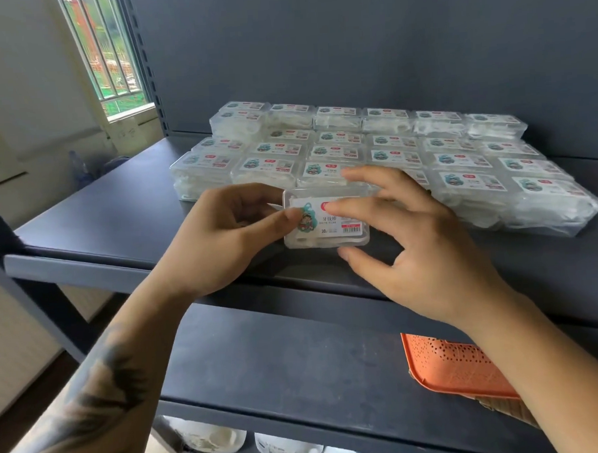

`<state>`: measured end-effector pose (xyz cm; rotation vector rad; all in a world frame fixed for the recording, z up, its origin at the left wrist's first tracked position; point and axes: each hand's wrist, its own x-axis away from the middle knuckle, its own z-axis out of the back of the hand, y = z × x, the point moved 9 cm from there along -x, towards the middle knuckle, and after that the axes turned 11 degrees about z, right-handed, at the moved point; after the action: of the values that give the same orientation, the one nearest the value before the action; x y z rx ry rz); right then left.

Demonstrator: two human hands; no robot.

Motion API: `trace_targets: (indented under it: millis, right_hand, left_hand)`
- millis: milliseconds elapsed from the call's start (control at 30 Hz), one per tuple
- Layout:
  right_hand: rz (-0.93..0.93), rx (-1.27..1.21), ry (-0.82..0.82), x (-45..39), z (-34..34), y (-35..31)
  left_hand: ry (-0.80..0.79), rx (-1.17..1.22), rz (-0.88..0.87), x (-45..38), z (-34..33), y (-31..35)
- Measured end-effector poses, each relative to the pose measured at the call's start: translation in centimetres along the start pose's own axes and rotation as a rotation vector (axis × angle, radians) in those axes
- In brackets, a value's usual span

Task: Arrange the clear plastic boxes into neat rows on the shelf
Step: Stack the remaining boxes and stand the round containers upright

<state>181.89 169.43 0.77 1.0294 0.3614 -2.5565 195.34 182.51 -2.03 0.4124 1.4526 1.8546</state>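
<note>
On shelf (126, 216), clear box (326, 221) btwn left hand (223, 240) & right hand (418, 245)

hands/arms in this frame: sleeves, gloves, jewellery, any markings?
Both bare: no gloves or sleeves in view, no rings, watch or bracelet visible. The left forearm carries a large dark tattoo with feathery strokes. The right forearm shows no markings. Nails short, unpainted.
</note>
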Motion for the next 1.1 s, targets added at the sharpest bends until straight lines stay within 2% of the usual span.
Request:
trace_targets:
  millis: [233,333,400,533,700,1100]
  right_hand:
    - [0.075,0.096,-0.005,-0.5,0.2,-0.6]
    - [0.047,0.117,-0.045,-1.7,0.3,0.1]
    - [-0.041,0.098,-0.113,-3.2,0.1,1.1]
    - [-0.221,0.026,-0.202,-7.2,-0.4,3.5]
    - [-0.285,0.114,-0.311,-12.7,-3.4,7.5]
    - [-0.438,0.185,-0.426,-16.6,-7.3,11.9]
  left_hand:
    - [0.335,-0.417,-0.256,1.5,1.3,2.9]
    - [0.404,-0.622,-0.342,1.3,2.4,4.1]
    - [0.441,-0.707,-0.366,0.7,3.4,4.7]
    - [0.442,-0.890,-0.270,-1.3,4.6,4.0]
    - [0.393,-1.088,-0.134,-3.7,5.2,1.8]
    - [0.397,-1.085,-0.097,-5.0,5.7,0.2]
